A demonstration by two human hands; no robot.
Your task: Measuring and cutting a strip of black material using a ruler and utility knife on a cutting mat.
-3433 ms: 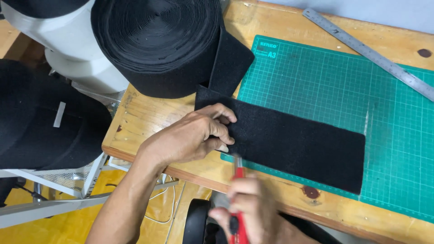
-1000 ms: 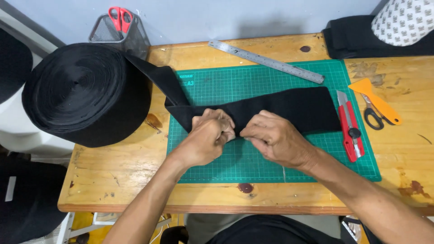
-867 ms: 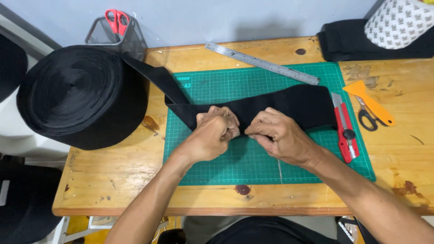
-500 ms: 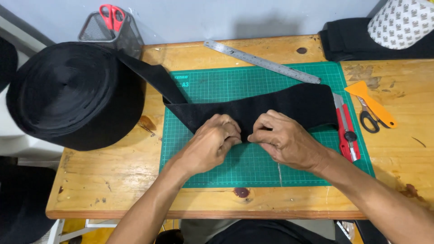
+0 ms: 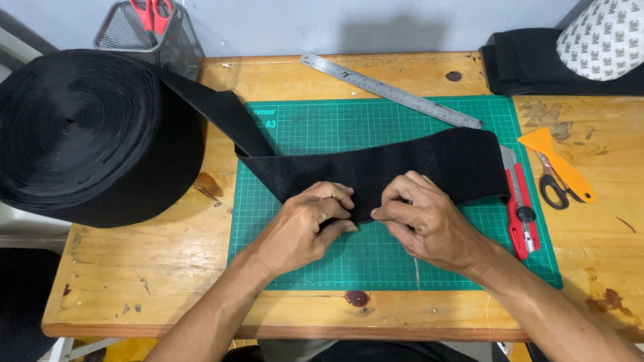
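The black fabric strip (image 5: 376, 171) is pinched by both the left hand (image 5: 305, 228) and right hand (image 5: 429, 221); a red utility knife (image 5: 520, 211) lies just beside it.

Left hand (image 5: 305, 228) and right hand (image 5: 422, 221) pinch the black fabric strip (image 5: 402, 167) on the green cutting mat (image 5: 376, 255).

Both hands, left (image 5: 305, 224) and right (image 5: 422, 218), pinch with curled fingers, knuckles close.
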